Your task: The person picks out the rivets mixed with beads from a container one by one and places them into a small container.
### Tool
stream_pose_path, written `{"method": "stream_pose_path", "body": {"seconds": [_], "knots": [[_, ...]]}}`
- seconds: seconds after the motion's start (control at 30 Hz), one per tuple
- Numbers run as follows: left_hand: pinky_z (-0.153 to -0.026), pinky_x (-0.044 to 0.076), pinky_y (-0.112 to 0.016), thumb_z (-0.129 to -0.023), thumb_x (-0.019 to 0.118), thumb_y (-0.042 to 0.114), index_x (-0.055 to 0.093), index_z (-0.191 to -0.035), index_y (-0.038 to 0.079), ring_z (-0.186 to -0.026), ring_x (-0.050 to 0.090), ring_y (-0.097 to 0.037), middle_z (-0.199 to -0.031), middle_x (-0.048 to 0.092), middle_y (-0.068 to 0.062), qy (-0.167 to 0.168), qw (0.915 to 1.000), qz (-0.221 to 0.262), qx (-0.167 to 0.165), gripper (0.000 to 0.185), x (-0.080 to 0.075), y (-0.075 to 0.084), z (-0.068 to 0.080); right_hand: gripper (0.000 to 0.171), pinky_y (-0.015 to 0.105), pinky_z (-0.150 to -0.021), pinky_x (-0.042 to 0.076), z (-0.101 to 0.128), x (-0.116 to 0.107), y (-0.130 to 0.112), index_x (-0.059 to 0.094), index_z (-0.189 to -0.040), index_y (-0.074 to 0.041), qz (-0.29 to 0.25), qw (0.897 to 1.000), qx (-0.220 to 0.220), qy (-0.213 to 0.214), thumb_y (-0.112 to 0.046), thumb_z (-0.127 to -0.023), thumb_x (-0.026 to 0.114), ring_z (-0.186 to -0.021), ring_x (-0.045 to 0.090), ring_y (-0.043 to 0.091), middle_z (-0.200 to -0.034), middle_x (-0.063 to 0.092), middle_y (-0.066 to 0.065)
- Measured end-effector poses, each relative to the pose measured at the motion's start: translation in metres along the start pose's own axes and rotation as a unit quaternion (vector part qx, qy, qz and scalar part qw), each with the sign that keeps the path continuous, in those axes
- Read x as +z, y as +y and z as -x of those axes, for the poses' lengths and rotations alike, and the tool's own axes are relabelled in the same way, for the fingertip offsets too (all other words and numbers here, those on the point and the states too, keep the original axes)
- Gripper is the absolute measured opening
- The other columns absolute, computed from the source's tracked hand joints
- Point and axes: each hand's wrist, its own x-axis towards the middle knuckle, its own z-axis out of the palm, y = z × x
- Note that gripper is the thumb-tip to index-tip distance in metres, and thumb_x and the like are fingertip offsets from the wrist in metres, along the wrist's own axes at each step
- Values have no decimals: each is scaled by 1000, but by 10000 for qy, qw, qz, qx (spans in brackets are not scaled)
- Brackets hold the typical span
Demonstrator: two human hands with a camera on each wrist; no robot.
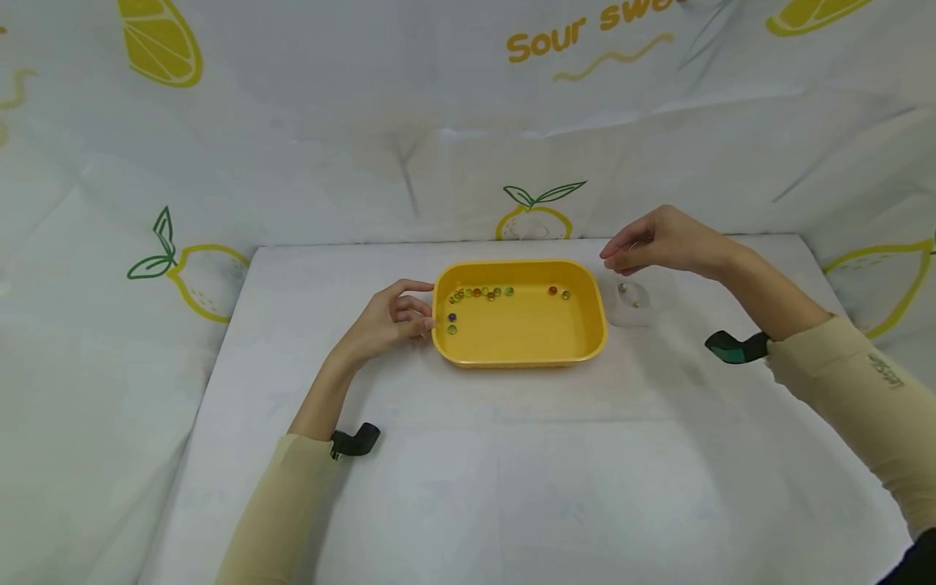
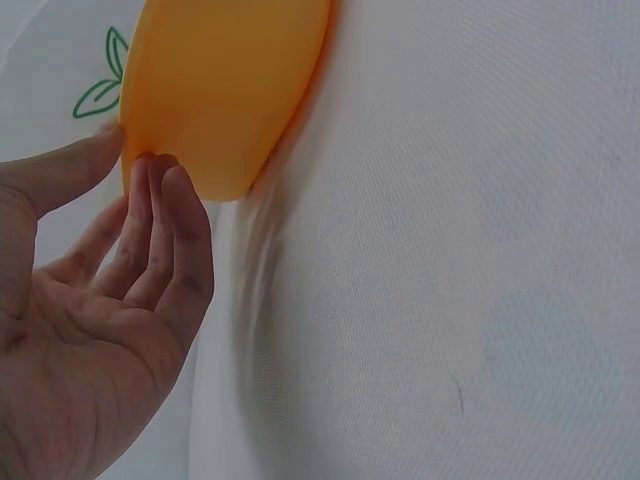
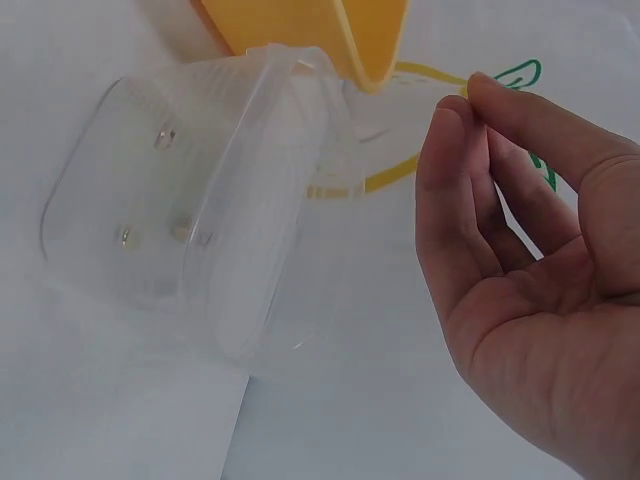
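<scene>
- The backdrop cloth carries the printed words "Sour swe", cut off at the top edge, along with lemon drawings; small lettering on the right sleeve is too small to read.
- The yellow tray holds a row of small coloured beads along its far wall, with two more by its left wall.
- The left hand presses its fingertips and thumb against the tray's left end, fingers nearly straight.
- The clear plastic cup stands just right of the tray, a few tiny beads inside.
- The right hand hovers just above the cup, thumb and fingertips drawn narrowly together; I cannot tell if they pinch anything.
</scene>
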Motion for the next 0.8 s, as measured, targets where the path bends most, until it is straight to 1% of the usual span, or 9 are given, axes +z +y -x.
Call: {"method": "stream_pose_path", "body": {"seconds": [0.13, 0.3, 0.47, 0.6, 0.8], "knots": [[-83, 68, -34, -99, 77, 6, 52, -155, 8, -92, 75, -32, -117, 72, -19, 8, 10000, 2, -10, 62, 1, 1, 0, 32, 29, -92, 67, -2, 6, -7, 76, -129, -1, -140, 9999, -89, -1, -23, -104, 75, -96, 80, 17, -115, 83, 7], [-83, 68, -33, -99, 77, 6, 52, -154, 9, -92, 75, -34, -117, 73, -17, 28, 10000, -30, -11, 61, 1, -1, 0, 32, 26, -90, 67, -5, 12, -14, 77, -128, -3, -238, 9996, -129, -6, -25, -104, 76, -97, 80, 17, -120, 82, 9], [-83, 68, -32, -99, 76, 5, 52, -154, 10, -93, 74, -37, -116, 72, -17, 24, 10000, 9, 4, 60, 1, -2, -1, 34, 25, -89, 67, -9, 19, -23, 77, -128, -3, -402, 9990, -214, -21, -27, -103, 77, -101, 80, 20, -125, 80, 12], [-83, 68, -31, -99, 76, 4, 52, -154, 9, -92, 74, -34, -116, 73, -17, 38, 10000, 11, 0, 60, 1, -1, 0, 34, 29, -91, 67, -15, 26, -31, 77, -127, -1, -650, 9974, -301, -61, -24, -102, 78, -105, 80, 24, -124, 80, 13], [-83, 68, -31, -99, 75, 4, 51, -155, 8, -91, 75, -29, -117, 72, -19, 19, 10000, 6, -9, 61, 1, 0, 1, 34, 35, -96, 66, -23, 35, -41, 77, -126, 0, -836, 9956, -402, -106, -23, -101, 80, -108, 80, 27, -123, 80, 13]]}}
